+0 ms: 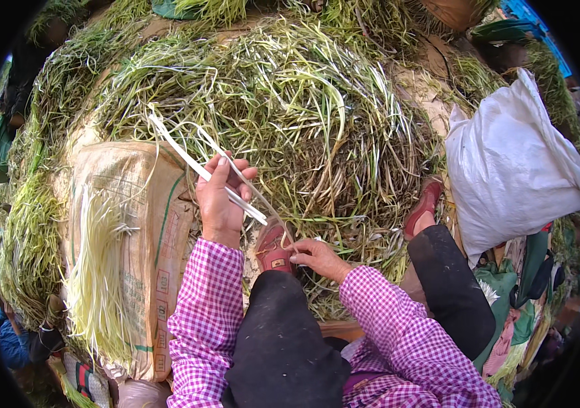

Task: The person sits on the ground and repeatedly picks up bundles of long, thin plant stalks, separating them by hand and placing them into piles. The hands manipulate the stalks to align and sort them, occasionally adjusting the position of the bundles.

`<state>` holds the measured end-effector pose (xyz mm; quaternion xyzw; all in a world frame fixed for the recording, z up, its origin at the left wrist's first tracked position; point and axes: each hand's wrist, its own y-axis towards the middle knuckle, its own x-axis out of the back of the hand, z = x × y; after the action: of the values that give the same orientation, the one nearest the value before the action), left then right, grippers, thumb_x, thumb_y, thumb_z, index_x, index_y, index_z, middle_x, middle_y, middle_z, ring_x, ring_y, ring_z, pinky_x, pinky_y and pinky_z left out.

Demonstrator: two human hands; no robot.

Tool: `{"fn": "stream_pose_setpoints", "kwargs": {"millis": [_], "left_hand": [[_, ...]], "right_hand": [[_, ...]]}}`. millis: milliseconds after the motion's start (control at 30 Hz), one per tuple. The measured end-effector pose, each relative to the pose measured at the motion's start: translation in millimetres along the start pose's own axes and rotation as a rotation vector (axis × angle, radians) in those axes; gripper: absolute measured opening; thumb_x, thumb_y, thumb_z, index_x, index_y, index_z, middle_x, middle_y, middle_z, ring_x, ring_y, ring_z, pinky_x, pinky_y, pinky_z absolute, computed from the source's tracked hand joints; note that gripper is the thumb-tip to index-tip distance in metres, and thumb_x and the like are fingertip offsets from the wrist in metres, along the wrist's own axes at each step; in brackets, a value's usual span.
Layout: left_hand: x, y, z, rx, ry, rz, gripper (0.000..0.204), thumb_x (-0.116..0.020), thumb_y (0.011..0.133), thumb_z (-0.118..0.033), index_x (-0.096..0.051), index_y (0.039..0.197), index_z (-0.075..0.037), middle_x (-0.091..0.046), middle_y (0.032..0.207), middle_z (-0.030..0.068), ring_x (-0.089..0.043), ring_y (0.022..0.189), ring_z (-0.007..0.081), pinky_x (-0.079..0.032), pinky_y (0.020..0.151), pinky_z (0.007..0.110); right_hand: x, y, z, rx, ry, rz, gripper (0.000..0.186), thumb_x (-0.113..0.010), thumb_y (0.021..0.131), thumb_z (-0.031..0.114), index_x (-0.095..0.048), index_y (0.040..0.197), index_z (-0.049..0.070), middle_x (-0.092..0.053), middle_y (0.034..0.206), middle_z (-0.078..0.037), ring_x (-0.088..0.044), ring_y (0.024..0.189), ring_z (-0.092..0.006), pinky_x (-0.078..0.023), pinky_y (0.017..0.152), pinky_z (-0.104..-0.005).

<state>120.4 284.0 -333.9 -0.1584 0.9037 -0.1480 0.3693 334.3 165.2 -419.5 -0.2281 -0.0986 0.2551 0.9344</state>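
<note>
My left hand [219, 207] is closed around a few long white vegetable stalks [176, 144]. Their flat tips reach up and left, and the cut-looking lower ends stick out to the right below the fingers. Lower and to the right, my right hand [322, 260] pinches the end of a thin pale strand [271, 209], which runs up toward the left hand's stalks. Left of my hands, a bunch of pale yellow-white stalks [99, 272] lies lengthwise on a tan woven sack [167, 178]. Ahead spreads a large heap of green and withered leaves [290, 102].
A full white sack [511, 160] stands at the right, beside my outstretched leg. My red shoes [426, 205] rest at the heap's near edge. More leafy piles [31, 238] line the left side. Green cloth or bags [497, 289] lie below the white sack. Another person's arm [45, 340] shows at lower left.
</note>
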Motion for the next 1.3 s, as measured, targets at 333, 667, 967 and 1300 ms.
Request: {"fn": "stream_pose_setpoints", "kwargs": {"millis": [333,667,967,1300], "left_hand": [[-3.8,-50.4,31.9,0.335,0.169,0.116,0.029,-0.050,0.097,-0.020,-0.051,0.116,0.002,-0.066,0.096,0.0173,-0.069,0.078,0.0232,-0.048,0.039,0.023],[21.2,-30.0,8.2,0.037,0.045,0.013,0.022,-0.048,0.098,-0.020,-0.055,0.103,0.001,-0.057,0.064,0.0032,-0.056,0.051,0.0121,-0.035,0.034,0.021],[5.6,-55.7,44.7,0.086,0.082,-0.052,0.026,-0.048,0.099,-0.027,-0.056,0.106,-0.003,-0.061,0.074,0.0046,-0.061,0.063,0.0125,-0.045,0.044,0.022],[28.1,-50.1,35.7,0.378,-0.157,0.103,0.027,-0.049,0.099,-0.026,-0.056,0.102,0.000,-0.045,0.055,0.0000,-0.048,0.054,0.0138,-0.041,0.045,0.026]], "right_hand": [[0.8,-5.2,78.0,0.102,0.136,-0.066,0.020,-0.050,0.097,0.017,-0.063,0.103,0.002,-0.058,0.074,0.000,-0.054,0.066,-0.0067,-0.047,0.060,-0.0220],[32.8,-31.8,34.8,-0.132,-0.346,-0.181,0.026,-0.055,0.093,0.022,-0.063,0.101,-0.002,-0.059,0.072,-0.008,-0.057,0.066,-0.0221,-0.047,0.066,-0.0372],[-22.5,-3.8,97.0,0.141,-0.101,-0.200,0.032,-0.053,0.094,0.029,-0.051,0.113,0.003,-0.063,0.087,-0.020,-0.061,0.081,-0.0384,-0.049,0.070,-0.0433],[31.5,33.5,86.5,0.325,-0.569,-0.071,0.033,-0.051,0.095,0.036,-0.058,0.094,0.003,-0.056,0.072,-0.009,-0.056,0.067,-0.0273,-0.046,0.063,-0.0423]]}}
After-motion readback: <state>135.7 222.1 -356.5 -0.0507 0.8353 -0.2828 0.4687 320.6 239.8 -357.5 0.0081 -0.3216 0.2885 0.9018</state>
